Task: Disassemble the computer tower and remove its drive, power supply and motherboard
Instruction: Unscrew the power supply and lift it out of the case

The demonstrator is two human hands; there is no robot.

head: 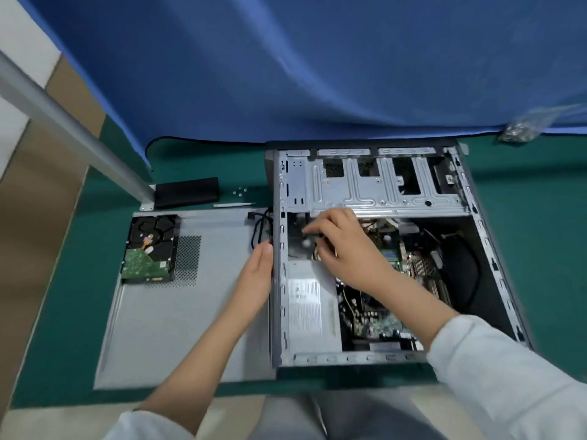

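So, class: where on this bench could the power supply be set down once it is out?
Bare room: the near half of the side panel, below the hard drive; also green mat right of the case. Crowded: behind the panel, with screws and a black pouch.

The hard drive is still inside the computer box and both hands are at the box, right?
Not quite. The head view shows the hard drive already out, lying on the removed side panel left of the computer box. The rest holds: the left hand rests against the box's edge and the right hand reaches inside.
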